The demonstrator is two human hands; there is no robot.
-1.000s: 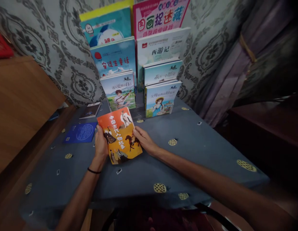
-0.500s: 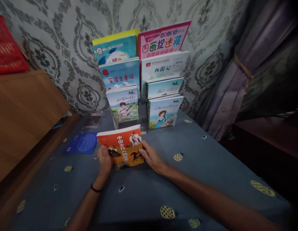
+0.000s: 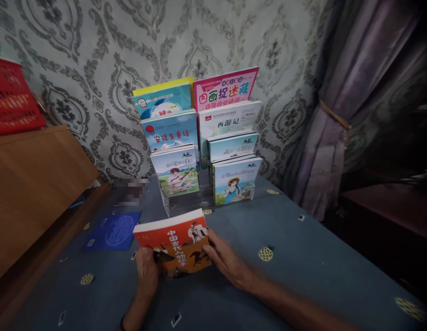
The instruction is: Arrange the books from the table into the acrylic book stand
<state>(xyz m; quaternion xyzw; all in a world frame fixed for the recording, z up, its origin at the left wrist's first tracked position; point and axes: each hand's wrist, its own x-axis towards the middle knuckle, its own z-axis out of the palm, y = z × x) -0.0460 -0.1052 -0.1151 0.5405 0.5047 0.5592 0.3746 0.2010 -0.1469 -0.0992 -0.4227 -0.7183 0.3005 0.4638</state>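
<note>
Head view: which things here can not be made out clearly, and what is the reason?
- Blurred patch beyond the blue booklet: smeared, contents unreadable.
- Orange book: lower cover hidden by the left hand and right hand.
- Yellow-topped book on the rack: lower cover hidden by the books in front.
- Red basket: cut off by the left edge.

L hand [image 3: 147,275] & R hand [image 3: 228,264] low, fingers curled, forearms extended.
</note>
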